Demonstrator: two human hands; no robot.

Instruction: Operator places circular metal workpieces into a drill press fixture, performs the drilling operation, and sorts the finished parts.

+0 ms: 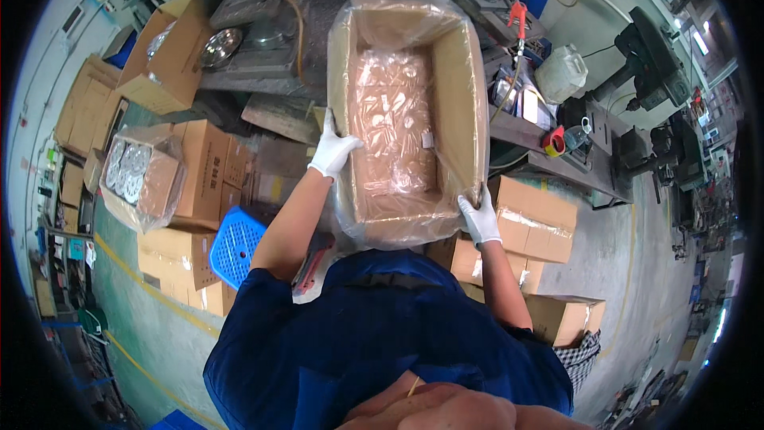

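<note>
Gripping the cardboard box [458, 103] between both hands, well apart: the left hand [334, 147] clamped on its left wall, thumb over the rim, the right hand [480, 219] clamped near its lower right corner. Already lined with clear film [390, 228], glossy, crinkled and folded out over the rim; not yet closed at the top. Cannot tell of anything beneath the film. Built deep and rectangular, of matt brown board. Below-left of the left hand, visible: a perforated blue plastic stool [237, 248]; farther left, silvery round parts [127, 167] inside plastic.
</note>
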